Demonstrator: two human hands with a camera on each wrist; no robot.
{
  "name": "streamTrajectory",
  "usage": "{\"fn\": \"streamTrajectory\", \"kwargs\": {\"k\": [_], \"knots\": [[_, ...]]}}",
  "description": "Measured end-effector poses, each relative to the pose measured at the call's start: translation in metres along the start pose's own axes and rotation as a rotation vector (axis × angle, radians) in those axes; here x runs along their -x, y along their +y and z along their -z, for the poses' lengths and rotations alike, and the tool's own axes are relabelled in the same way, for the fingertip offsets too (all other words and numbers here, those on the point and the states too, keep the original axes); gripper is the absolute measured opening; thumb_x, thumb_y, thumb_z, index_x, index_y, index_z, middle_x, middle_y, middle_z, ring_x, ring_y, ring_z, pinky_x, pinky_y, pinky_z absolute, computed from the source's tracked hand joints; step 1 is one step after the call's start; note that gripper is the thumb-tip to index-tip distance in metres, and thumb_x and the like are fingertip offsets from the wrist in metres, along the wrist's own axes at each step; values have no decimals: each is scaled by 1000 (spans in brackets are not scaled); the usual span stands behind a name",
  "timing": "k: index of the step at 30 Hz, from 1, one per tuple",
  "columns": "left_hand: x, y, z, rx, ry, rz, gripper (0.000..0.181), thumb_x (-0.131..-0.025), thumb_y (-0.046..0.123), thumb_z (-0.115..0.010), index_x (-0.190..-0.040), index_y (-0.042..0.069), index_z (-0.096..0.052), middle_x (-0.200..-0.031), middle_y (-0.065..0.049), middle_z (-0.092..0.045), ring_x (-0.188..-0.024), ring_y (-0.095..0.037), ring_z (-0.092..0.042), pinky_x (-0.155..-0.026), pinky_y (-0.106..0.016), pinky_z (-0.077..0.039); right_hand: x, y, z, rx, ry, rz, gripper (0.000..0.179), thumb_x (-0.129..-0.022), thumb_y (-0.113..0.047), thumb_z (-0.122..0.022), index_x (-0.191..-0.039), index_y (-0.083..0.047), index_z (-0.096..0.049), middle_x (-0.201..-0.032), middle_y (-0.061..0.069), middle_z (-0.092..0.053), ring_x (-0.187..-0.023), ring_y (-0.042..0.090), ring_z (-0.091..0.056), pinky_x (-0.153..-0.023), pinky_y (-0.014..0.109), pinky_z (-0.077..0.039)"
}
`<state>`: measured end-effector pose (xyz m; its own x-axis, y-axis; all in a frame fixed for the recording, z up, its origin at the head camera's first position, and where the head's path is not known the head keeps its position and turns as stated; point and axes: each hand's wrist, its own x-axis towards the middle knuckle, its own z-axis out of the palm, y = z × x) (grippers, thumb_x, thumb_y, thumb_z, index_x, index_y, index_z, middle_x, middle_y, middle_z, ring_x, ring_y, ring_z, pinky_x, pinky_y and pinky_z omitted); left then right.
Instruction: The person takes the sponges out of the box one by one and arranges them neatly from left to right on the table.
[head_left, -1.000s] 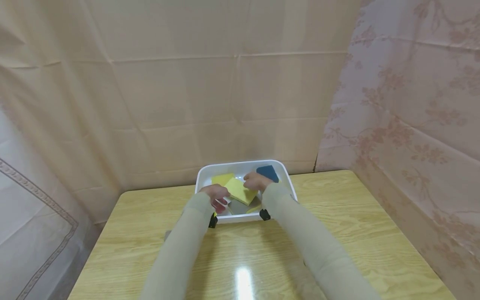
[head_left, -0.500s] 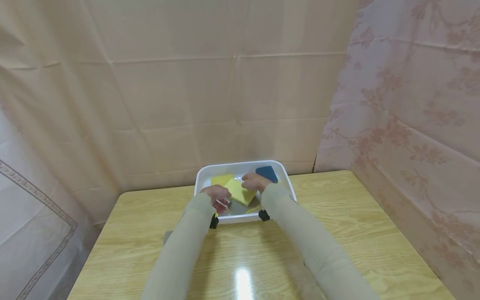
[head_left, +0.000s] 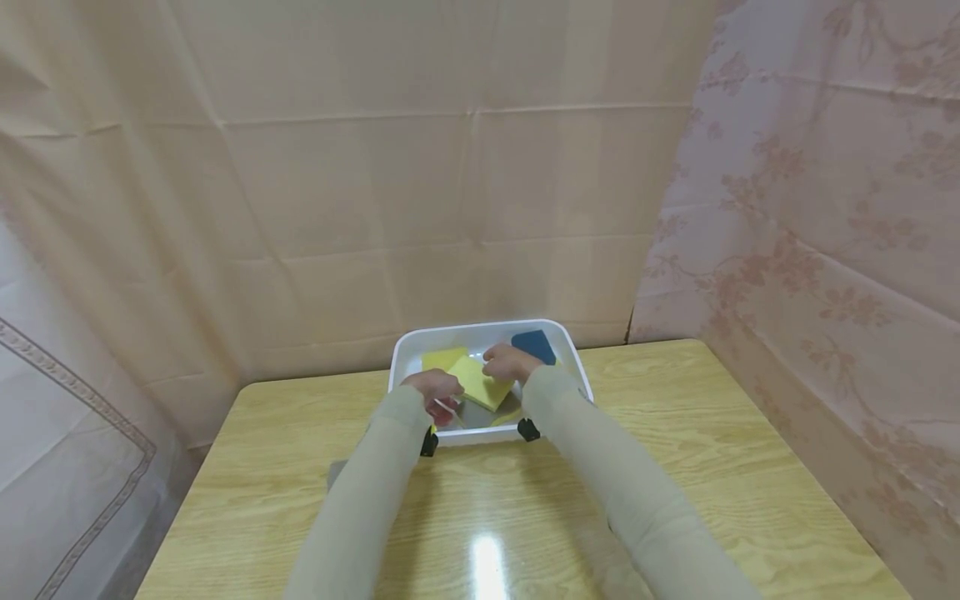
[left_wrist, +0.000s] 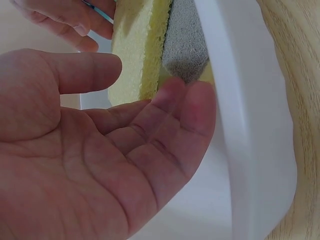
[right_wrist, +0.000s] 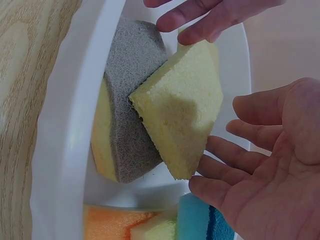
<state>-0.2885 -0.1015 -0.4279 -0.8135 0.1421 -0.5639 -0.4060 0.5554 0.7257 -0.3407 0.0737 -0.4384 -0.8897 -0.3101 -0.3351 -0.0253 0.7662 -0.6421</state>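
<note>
A pale yellow sponge [head_left: 480,383] lies tilted on a grey-topped sponge [right_wrist: 132,105] inside a white plastic tub [head_left: 487,436]. My left hand [head_left: 432,387] is at its left side, palm up with the fingers slightly bent and nothing gripped. In the left wrist view the left fingers [left_wrist: 165,130] lie close to the yellow sponge's edge; whether they touch it I cannot tell. On the other side, my right hand [head_left: 513,364] has its fingers extended. Its fingertips [right_wrist: 202,185] meet or nearly meet the sponge's lower corner.
A dark blue sponge [head_left: 535,344] sits at the tub's back right, another yellow sponge [head_left: 442,358] at the back left. Orange [right_wrist: 115,222] and light blue [right_wrist: 192,215] sponges show in the right wrist view. The tub stands on a wooden table [head_left: 675,433], with curtains [head_left: 450,183] behind.
My left hand has shifted very slightly to the right, towards the pale yellow sponge. My right hand and the sponges look almost the same.
</note>
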Motion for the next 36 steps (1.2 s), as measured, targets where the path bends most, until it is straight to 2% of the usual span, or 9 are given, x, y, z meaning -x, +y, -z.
{"fn": "streamTrajectory", "kwargs": {"k": [6, 11, 14, 25, 36], "knots": [[-19, -5, 2, 11, -1, 31, 36, -96, 15, -53, -126, -4, -59, -118, -21, -62, -88, -26, -64, -87, -37, -57, -3, -1, -1, 9, -5, -23, 51, -100, -18, -54, -147, 1, -48, -151, 18, -46, -137, 35, -45, -116, 47, -33], [-13, -4, 2, -2, -4, 18, 37, -98, 17, -52, -126, -5, -58, -118, -21, -62, -90, -26, -64, -87, -35, -57, -6, -1, -1, -5, -11, -44, 51, -101, -19, -55, -148, -1, -48, -151, 17, -47, -137, 34, -45, -116, 49, -33], [-10, -3, 3, -7, 0, 14, 37, -98, 18, -51, -127, -5, -58, -120, -22, -62, -91, -26, -64, -89, -36, -56, -7, 0, -1, 13, -10, -30, 51, -101, -19, -55, -148, 0, -48, -151, 17, -48, -136, 34, -46, -116, 48, -34], [-22, -5, 4, -26, 2, 22, 36, -98, 21, -55, -125, -1, -59, -118, -20, -64, -89, -26, -65, -85, -37, -58, -3, -1, 0, 53, -3, 8, 51, -100, -20, -55, -147, 1, -49, -150, 19, -48, -135, 34, -47, -115, 46, -35], [-18, -4, 6, -38, 37, -1, 35, -99, 22, -55, -125, -2, -58, -116, -17, -64, -93, -28, -67, -87, -39, -57, -6, -2, -2, 57, -9, 22, 52, -101, -20, -57, -146, 2, -49, -151, 20, -47, -137, 35, -45, -115, 47, -36]]}}
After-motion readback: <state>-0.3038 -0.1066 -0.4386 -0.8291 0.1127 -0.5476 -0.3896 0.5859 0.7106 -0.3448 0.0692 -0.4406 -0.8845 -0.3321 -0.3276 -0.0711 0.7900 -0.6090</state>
